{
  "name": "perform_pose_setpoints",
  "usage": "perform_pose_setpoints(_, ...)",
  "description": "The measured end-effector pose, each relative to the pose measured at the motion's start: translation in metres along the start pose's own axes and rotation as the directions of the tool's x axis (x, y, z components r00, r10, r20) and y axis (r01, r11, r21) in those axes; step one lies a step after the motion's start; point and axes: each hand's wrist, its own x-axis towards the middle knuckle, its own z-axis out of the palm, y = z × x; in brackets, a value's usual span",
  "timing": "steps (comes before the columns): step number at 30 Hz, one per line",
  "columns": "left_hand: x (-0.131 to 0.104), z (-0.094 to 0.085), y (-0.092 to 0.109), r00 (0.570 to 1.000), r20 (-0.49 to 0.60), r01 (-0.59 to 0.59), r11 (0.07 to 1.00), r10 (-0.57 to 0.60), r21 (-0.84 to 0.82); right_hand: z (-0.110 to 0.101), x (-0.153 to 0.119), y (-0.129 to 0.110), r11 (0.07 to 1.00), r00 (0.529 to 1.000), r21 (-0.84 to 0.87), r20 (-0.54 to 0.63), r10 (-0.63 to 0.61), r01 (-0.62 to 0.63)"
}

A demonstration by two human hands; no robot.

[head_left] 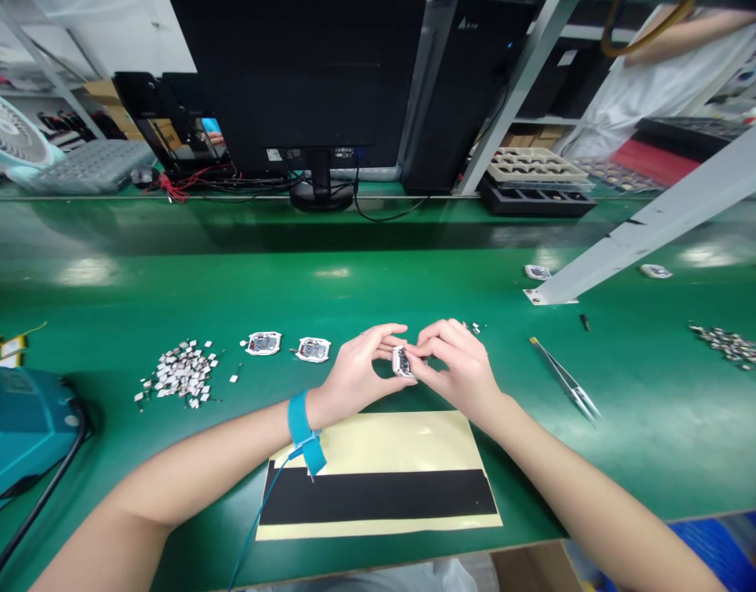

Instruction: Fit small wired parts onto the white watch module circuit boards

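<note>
Between my hands, just above the green bench, is a small white watch case (pixel 401 362) with dark parts inside. My left hand (pixel 354 367) grips its edge between thumb and fingers; a blue wrist strap (pixel 301 423) with a cord circles that wrist. My right hand (pixel 456 362) has its thumb and index finger pinched at the case's right side. Whether those fingertips also hold a tiny part is hidden. Left of my hands lie two similar open watch cases, one nearer (pixel 314 349) and one farther (pixel 264 344).
A yellow sheet with a black strip (pixel 378 496) lies in front of me. Tweezers (pixel 564 378) rest at right, beyond them a pile of small parts (pixel 732 347). Small white parts (pixel 183 372) are heaped at left near a teal machine (pixel 25 436). A slanted metal post (pixel 649 214) stands at right.
</note>
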Motion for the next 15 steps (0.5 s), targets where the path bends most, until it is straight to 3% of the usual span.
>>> perform_pose_setpoints(4,0.0009,-0.0016,-0.0004,0.999,-0.012,0.036,0.999,-0.037,-0.005,-0.0041,-0.0017,0.0007,0.995,0.993,-0.067,0.100,-0.066,0.073)
perform_pose_setpoints(9,0.0016,-0.0009,-0.0012,0.988,0.063,0.140,0.990,-0.138,-0.021,-0.0030,-0.0046,-0.0019,0.983,0.992,-0.161,0.099,-0.077,0.093)
perform_pose_setpoints(15,0.0032,-0.0011,-0.0003,0.984,0.090,0.155,0.988,-0.154,0.002,0.0003,-0.0005,0.0004,0.949,0.974,-0.254,0.177,-0.143,0.185)
